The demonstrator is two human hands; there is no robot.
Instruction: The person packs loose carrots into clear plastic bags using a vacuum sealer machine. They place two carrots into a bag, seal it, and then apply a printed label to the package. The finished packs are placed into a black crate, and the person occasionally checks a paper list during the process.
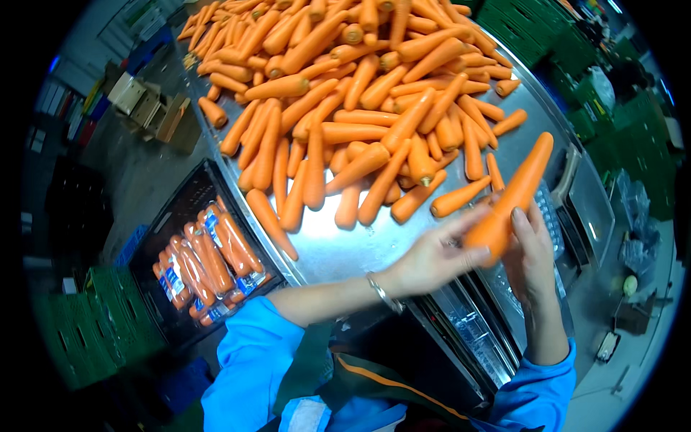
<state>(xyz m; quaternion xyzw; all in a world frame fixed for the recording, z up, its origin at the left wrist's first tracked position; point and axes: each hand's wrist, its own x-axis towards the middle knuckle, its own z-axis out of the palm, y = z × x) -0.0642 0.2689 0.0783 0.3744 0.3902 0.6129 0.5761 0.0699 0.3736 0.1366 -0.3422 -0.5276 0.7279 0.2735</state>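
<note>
A large carrot (521,186) is held up at a slant over the right side of the steel table (334,254). Around its thick lower end is my left hand (440,251), slightly blurred, with a metal bracelet at the wrist. My right hand (532,243) grips the same carrot from the right, its thumb against the side. Some of the fingers are hidden behind the carrot. Beyond both hands, a big heap of loose carrots (356,116) covers much of the tabletop. One single carrot (459,197) lies just past my left hand.
At the table's left edge, a black crate (162,216) holds several plastic-wrapped carrot packs (202,256). Below it are stacked green crates (102,324). A metal-framed machine (475,318) adjoins the table near my right forearm. Cardboard boxes (154,110) stand on the floor at left.
</note>
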